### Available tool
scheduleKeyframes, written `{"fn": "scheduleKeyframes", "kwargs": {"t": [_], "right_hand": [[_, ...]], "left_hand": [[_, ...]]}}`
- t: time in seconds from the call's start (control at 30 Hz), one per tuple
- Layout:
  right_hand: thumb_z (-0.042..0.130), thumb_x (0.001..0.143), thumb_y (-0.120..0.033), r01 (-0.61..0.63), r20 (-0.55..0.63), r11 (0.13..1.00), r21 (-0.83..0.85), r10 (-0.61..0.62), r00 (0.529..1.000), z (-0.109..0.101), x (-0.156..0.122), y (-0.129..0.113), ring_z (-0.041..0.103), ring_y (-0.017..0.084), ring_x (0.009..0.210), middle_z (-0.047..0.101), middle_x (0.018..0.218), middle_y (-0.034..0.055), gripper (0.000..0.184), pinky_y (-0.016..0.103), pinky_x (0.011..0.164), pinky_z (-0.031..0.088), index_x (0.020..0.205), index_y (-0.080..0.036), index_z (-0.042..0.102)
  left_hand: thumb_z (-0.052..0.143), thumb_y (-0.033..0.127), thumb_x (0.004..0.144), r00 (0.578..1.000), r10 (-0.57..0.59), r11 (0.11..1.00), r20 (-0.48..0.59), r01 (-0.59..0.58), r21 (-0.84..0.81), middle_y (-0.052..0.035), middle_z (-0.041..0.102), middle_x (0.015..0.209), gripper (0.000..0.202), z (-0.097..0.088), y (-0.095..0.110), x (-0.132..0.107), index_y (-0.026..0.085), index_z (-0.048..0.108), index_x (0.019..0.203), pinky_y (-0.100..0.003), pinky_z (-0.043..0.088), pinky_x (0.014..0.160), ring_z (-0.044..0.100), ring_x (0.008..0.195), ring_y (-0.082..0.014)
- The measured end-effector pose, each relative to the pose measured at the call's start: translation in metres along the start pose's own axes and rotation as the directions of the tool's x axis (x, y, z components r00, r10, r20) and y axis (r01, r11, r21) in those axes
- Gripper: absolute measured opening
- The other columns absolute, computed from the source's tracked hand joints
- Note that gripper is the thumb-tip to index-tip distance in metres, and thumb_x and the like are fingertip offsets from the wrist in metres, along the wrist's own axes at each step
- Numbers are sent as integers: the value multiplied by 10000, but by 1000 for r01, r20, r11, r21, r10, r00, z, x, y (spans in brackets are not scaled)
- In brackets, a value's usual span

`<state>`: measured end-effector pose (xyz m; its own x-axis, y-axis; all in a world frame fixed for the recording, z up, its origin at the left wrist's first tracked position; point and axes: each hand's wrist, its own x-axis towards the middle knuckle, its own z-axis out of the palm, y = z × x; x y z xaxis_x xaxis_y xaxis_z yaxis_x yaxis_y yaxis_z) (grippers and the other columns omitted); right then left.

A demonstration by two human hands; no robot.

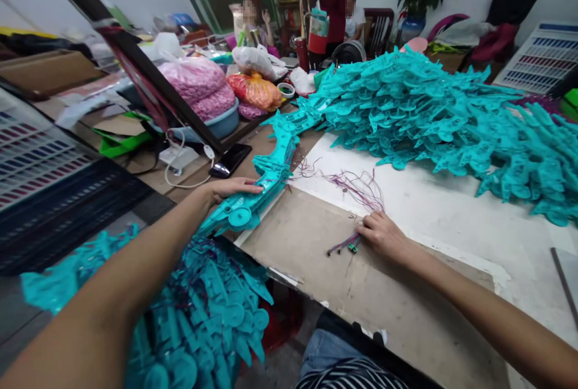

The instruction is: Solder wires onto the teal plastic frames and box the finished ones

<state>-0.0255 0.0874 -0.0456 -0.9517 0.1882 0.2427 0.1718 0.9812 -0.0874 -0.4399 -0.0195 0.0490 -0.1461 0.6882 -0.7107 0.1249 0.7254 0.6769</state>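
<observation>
**Left flat on teal stack, right on wires**

Near: loose heap of teal plastic parts below the table edge. Left hand lies open and flat on a row of teal plastic pieces. Right hand is curled onto a thin purple wire bundle on a brown cardboard sheet. Can't tell if it's pinched.

Teal plastic parts, purple wires, a pink bag, an orange bag and striped clothing.

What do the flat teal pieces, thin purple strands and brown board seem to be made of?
Flat teal pieces: likely moulded plastic, smooth, slightly glossy, identical shapes. Thin purple strands at the right hand: probably insulated wire, limp, ending in a small connector. Brown board: seemingly cardboard or hardboard, matt, scuffed.
</observation>
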Motion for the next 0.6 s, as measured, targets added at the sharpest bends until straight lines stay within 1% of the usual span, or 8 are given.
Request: {"fn": "scheduleKeyframes", "kwargs": {"t": [0.13, 0.2, 0.23, 0.3, 0.37, 0.4, 0.5, 0.6], "right_hand": [[447, 932, -97, -39, 26, 998, 39, 38, 999, -5, -13, -5, 472, 192, 797, 599, 847, 76, 257, 342, 764, 332, 961, -184, 687], [469, 910, -83, -46, 38, 997, 63, 43, 998, -4, -15, -10, 472, 190, 811, 605, 869, 75, 244, 338, 771, 332, 962, -182, 686], [485, 899, -78, -53, 41, 996, 74, 50, 998, -3, -15, -13, 471, 193, 823, 607, 879, 76, 235, 338, 776, 334, 968, -179, 685], [516, 888, -80, -68, 50, 994, 89, 64, 997, 0, -10, -18, 469, 199, 841, 610, 885, 78, 215, 338, 783, 338, 974, -175, 688], [533, 893, -98, -70, 55, 993, 93, 66, 996, 6, -2, -24, 468, 204, 843, 610, 871, 77, 187, 339, 782, 345, 965, -169, 691], [532, 900, -110, -64, 51, 994, 94, 60, 997, 10, 4, -27, 469, 206, 844, 610, 867, 78, 179, 342, 786, 351, 965, -167, 689], [517, 917, -134, -57, 41, 993, 108, 53, 998, 21, 24, -37, 482, 212, 867, 621, 891, 87, 183, 360, 828, 370, 999, -164, 677], [568, 870, -154, -61, 77, 988, 140, 50, 996, 25, 38, -47, 508, 231, 936, 640, 959, 112, 166, 400, 907, 384, 999, -158, 673]], "left_hand": [[948, 537, 317, 997, -81, 994, -16, 82, 75, -63, 753, 784, 677, -1, 5, -4, 175, 690, 827, -359, 606, 746, 721, 773, -274], [945, 554, 294, 996, -85, 990, -23, 88, 110, -73, 759, 808, 700, 1, 10, -8, 169, 692, 821, -354, 603, 754, 723, 809, -286], [940, 567, 306, 997, -69, 989, -23, 72, 131, -73, 765, 834, 705, 1, 12, -11, 165, 696, 832, -342, 599, 768, 722, 850, -288], [923, 590, 381, 998, 18, 981, -57, -6, 196, -54, 776, 920, 707, 0, 14, -17, 162, 708, 901, -294, 582, 817, 705, 980, -280], [898, 591, 486, 982, 137, 951, -127, -95, 295, -15, 773, 1032, 717, -4, 14, -22, 179, 702, 1039, -239, 552, 865, 659, 1123, -263], [886, 592, 521, 968, 184, 931, -174, -114, 348, 2, 768, 1074, 744, -6, 14, -22, 195, 685, 1116, -224, 542, 875, 638, 1166, -260], [839, 660, 555, 944, 219, 885, -247, -85, 458, 14, 761, 1120, 888, -17, 12, -19, 243, 600, 1302, -241, 542, 884, 630, 1194, -271], [791, 774, 477, 947, 202, 842, -252, -37, 538, 22, 752, 1162, 982, -26, 14, -14, 283, 600, 1306, -251, 539, 917, 642, 1193, -261]]}}
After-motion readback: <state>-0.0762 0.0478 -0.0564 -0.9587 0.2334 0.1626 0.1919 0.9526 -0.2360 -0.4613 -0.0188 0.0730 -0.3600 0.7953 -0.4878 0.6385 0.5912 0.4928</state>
